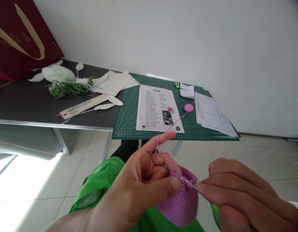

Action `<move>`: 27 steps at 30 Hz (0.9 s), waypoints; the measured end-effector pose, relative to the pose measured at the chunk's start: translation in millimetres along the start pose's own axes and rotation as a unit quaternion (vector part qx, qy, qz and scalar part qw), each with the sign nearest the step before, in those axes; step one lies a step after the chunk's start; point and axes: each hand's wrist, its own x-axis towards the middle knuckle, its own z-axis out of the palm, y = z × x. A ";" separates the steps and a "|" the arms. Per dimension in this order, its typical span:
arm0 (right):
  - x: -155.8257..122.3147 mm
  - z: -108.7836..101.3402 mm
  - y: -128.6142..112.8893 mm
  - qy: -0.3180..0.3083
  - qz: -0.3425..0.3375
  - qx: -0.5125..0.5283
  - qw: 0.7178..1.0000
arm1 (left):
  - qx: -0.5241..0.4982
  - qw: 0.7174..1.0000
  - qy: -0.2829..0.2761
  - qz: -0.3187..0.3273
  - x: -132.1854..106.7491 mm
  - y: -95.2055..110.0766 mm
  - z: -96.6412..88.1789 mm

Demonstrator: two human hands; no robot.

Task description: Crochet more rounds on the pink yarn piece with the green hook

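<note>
- The left hand (136,190) was closed around a pink crochet piece (181,203), with the index finger (163,139) raised and a strand of pink yarn (174,124) running over it.
- The right hand (243,193) was pinched narrow on a crochet hook (190,184), its metal tip at the crochet piece's top edge and its green handle (215,212) partly hidden by the fingers.
- The crochet piece was held up in front of the person's green vest (103,180), between both hands.
- The strand ran up to a pink yarn ball (188,108) on a green cutting mat (126,111).
- A printed pattern sheet (156,108) and a stack of papers (212,114) lay on the mat.
- Tangled green yarn (66,89) and a ruler (83,106) lay on a dark table (30,106).
</note>
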 end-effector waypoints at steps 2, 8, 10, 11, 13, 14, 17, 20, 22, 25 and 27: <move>2.5 -3.3 0.4 -0.008 -0.008 -0.002 1.000 | 0.001 1.000 -0.003 -0.002 0.8 -1.1 0.0; -13.7 -7.0 5.2 -0.061 0.035 0.044 0.997 | 0.033 0.999 0.007 0.004 -1.3 -2.7 1.1; -19.9 -4.9 4.0 -0.066 0.050 0.066 0.994 | 0.039 0.999 0.004 0.009 -1.1 -2.0 2.0; -21.9 -3.4 2.7 -0.059 0.055 0.074 0.994 | 0.039 0.999 -0.002 0.010 -0.7 -1.6 2.3; -23.4 0.2 -0.2 -0.021 0.075 0.079 0.994 | 0.034 0.999 -0.015 0.010 0.2 -0.9 2.7; -23.5 2.0 -1.3 -0.001 0.085 0.075 0.993 | 0.032 0.999 -0.025 0.010 0.5 -0.7 2.6; -22.8 6.3 -1.7 0.020 0.094 0.061 0.994 | 0.017 0.998 -0.052 0.009 0.3 -0.4 1.5; -22.1 9.0 0.9 -0.004 0.066 0.042 0.997 | -0.008 0.997 -0.079 -0.001 -0.5 0.7 -0.8; -21.1 11.0 1.8 -0.007 0.052 0.034 0.998 | -0.016 0.996 -0.091 -0.010 -0.7 2.2 -2.5; -18.2 14.8 1.4 -0.005 0.047 0.033 0.998 | -0.015 0.995 -0.096 -0.011 -1.0 3.5 -4.0; -15.3 17.2 1.4 0.001 0.051 0.034 0.998 | -0.004 0.996 -0.090 -0.009 -1.9 3.0 -3.7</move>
